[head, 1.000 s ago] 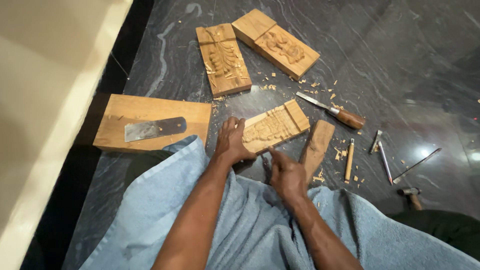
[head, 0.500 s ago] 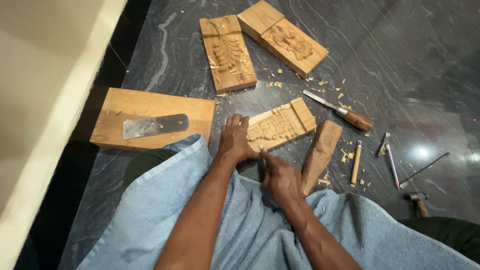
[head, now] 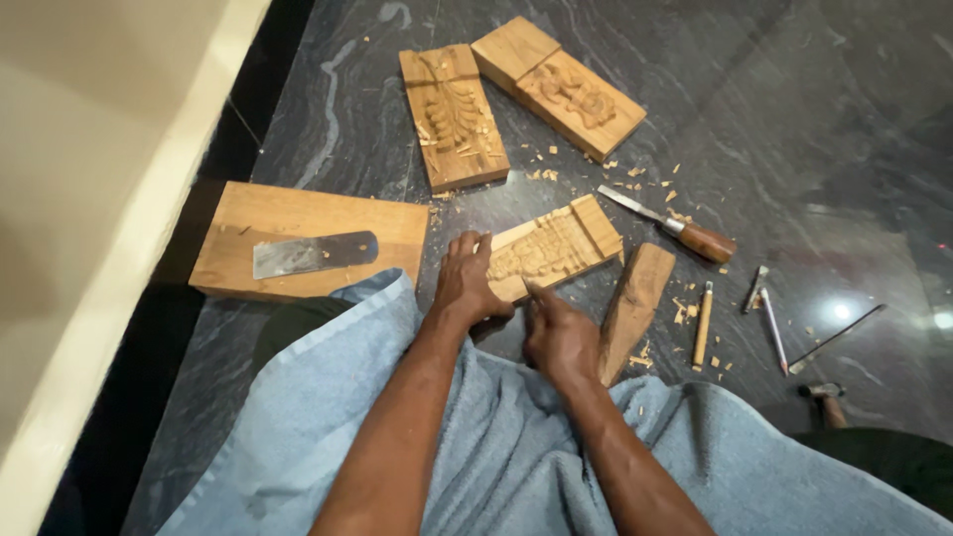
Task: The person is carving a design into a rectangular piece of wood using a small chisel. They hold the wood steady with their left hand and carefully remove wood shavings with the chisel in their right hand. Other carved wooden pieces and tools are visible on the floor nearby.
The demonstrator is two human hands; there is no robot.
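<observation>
Towelling of pale blue cloth (head: pixel 496 457) is covering the lap at six o'clock, and both forearms are reaching across it toward twelve. Beyond it, a small rectangular carved wooden block (head: pixel 556 248) is lying on the dark marbled stone floor (head: pixel 794 129) at centre. The left hand (head: pixel 467 283) is pressing down on the block's near end, fingers spread flat and gripping nothing. The right hand (head: pixel 558 333), at five o'clock of it, is curling closed around a thin carving tool (head: pixel 527 289) touching the block's edge.
</observation>
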